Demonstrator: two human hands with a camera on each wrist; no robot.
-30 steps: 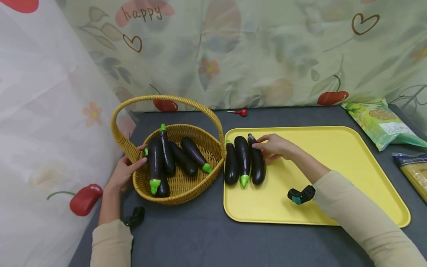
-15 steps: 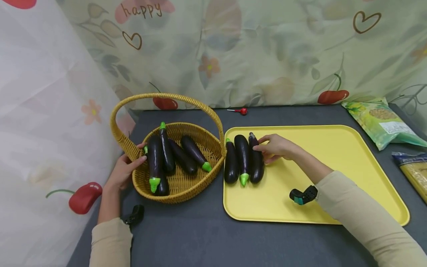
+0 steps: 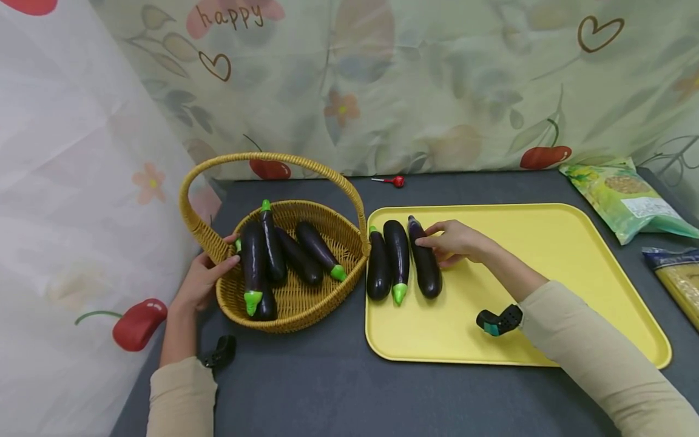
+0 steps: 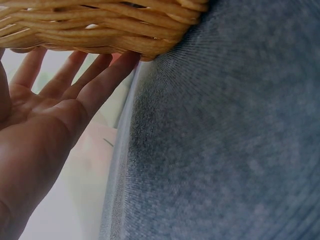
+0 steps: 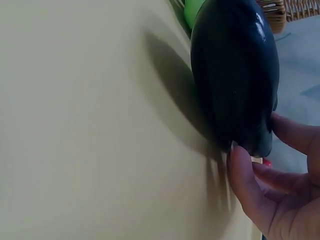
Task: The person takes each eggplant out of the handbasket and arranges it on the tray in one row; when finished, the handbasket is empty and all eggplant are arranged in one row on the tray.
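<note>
Head view: just right of the basket [image 3: 317,312], the right grip [image 3: 452,240] pinches an eggplant [image 3: 427,267] near its narrow far end, thumb and fingers drawn close together, over the tray [image 3: 579,261]. Pinched at one end, it could swivel and knock the neighbouring eggplant [image 3: 401,252], nearer the basket. The left grip [image 3: 199,280] holds the basket's rim; a slack hold could let it shift.

Left wrist view: the basket's wicker hides the fingers' ends.

Right wrist view: whether the eggplant touches the tray is unclear.

Basket [image 3: 308,317] left of tray [image 3: 551,243]
</note>
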